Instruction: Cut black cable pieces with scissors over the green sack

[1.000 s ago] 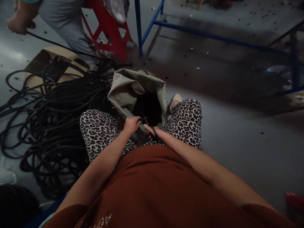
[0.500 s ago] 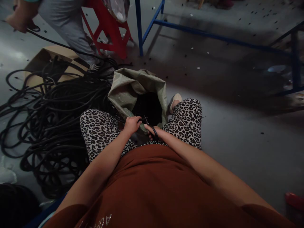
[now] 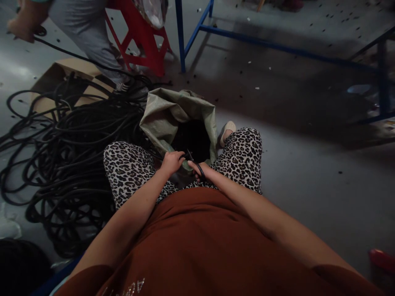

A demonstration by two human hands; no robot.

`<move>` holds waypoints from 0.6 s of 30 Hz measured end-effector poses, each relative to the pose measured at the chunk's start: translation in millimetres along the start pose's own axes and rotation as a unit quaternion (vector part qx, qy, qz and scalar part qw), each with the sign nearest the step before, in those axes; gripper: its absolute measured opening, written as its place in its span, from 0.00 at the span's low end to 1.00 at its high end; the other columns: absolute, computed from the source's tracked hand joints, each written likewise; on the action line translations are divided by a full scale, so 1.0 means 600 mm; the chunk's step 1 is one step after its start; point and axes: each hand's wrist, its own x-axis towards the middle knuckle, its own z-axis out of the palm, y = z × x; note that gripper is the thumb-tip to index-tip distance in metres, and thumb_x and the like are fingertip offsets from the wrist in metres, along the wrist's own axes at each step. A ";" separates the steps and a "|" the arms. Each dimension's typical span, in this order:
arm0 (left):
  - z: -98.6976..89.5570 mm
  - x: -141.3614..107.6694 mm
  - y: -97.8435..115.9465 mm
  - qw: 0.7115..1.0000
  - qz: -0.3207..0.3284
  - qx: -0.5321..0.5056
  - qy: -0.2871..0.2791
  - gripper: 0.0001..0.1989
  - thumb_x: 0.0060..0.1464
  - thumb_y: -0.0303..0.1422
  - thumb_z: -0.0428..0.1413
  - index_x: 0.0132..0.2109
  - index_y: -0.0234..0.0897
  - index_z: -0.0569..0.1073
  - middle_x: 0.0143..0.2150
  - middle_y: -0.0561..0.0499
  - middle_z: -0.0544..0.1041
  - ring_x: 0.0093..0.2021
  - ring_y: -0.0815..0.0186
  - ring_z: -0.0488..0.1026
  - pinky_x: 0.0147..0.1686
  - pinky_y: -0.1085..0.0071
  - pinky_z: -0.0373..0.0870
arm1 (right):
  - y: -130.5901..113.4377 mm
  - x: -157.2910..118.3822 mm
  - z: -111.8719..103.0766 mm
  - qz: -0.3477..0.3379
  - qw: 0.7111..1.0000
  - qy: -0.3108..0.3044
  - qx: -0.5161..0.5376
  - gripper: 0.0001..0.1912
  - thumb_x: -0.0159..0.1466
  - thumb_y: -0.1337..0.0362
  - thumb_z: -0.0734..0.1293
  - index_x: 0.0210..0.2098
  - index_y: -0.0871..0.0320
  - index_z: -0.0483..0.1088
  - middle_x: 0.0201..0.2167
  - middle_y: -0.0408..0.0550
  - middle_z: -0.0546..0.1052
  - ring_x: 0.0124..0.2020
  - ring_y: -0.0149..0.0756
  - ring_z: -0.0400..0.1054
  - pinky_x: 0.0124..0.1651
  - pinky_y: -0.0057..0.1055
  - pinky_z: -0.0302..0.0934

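Note:
My right hand (image 3: 196, 167) is closed around a pair of scissors (image 3: 201, 172) with black handles, and the narrow blades point up and to the left. Just left of it, my left hand (image 3: 172, 162) is closed on a black rubber cord (image 3: 182, 156), whose dark end shows past the fingertips. Both hands are over the near rim of an open woven sack (image 3: 157, 119) that stands between my knees. The inside of the sack is dark, so its contents cannot be made out clearly.
A large tangle of black cord (image 3: 92, 127) lies to the left, partly over a cardboard box (image 3: 46, 86). Beyond it, a co-worker's hand (image 3: 23, 28) holds a cord. A red stool (image 3: 138, 37) and a blue metal frame (image 3: 247, 40) stand ahead.
My two hands stay almost in the same place, with only a very slight shift of the fingers and scissors. The co-worker's hand has moved a little.

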 end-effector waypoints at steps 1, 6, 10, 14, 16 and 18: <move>0.000 0.000 0.000 1.000 -0.001 -0.006 0.004 0.15 0.56 0.35 0.49 0.49 0.40 0.71 0.47 0.47 0.76 0.48 0.59 0.71 0.49 0.62 0.60 | 0.002 0.002 0.000 -0.006 1.000 0.006 -0.003 0.26 0.61 0.43 0.60 0.26 0.63 0.66 0.10 0.41 0.64 0.09 0.27 0.58 0.12 0.23 0.57; -0.003 -0.003 -0.006 0.998 -0.030 -0.042 0.029 0.18 0.55 0.36 0.51 0.52 0.38 0.67 0.45 0.47 0.76 0.46 0.60 0.72 0.48 0.64 0.62 | 0.000 0.004 -0.006 -0.009 0.999 0.038 0.003 0.28 0.59 0.41 0.60 0.24 0.62 0.65 0.10 0.41 0.64 0.08 0.28 0.59 0.11 0.22 0.55; -0.008 -0.005 -0.018 0.999 -0.031 -0.021 0.020 0.16 0.55 0.34 0.51 0.51 0.40 0.67 0.45 0.48 0.76 0.47 0.61 0.72 0.48 0.64 0.61 | -0.010 -0.004 -0.011 0.002 0.998 0.056 0.024 0.27 0.60 0.42 0.61 0.23 0.62 0.64 0.10 0.41 0.64 0.08 0.27 0.58 0.10 0.23 0.56; -0.006 -0.007 -0.025 1.000 -0.020 0.008 0.010 0.14 0.56 0.35 0.49 0.49 0.42 0.69 0.47 0.50 0.76 0.49 0.60 0.71 0.49 0.63 0.60 | -0.012 -0.006 -0.010 0.008 0.998 0.059 0.009 0.25 0.60 0.44 0.62 0.21 0.62 0.64 0.09 0.41 0.63 0.06 0.27 0.57 0.09 0.23 0.53; -0.003 -0.008 -0.027 0.999 -0.024 0.020 0.004 0.15 0.56 0.35 0.49 0.49 0.42 0.70 0.47 0.49 0.76 0.49 0.60 0.71 0.48 0.63 0.60 | -0.008 -0.002 -0.009 0.012 0.998 0.064 0.003 0.24 0.60 0.46 0.63 0.21 0.61 0.64 0.08 0.40 0.62 0.06 0.27 0.56 0.09 0.23 0.53; 0.000 -0.008 -0.030 0.999 -0.024 0.028 -0.002 0.15 0.56 0.35 0.49 0.49 0.43 0.70 0.47 0.49 0.76 0.48 0.60 0.71 0.48 0.64 0.60 | -0.002 0.003 -0.008 0.014 0.998 0.068 -0.005 0.24 0.59 0.47 0.64 0.21 0.61 0.64 0.08 0.40 0.62 0.06 0.26 0.55 0.09 0.22 0.53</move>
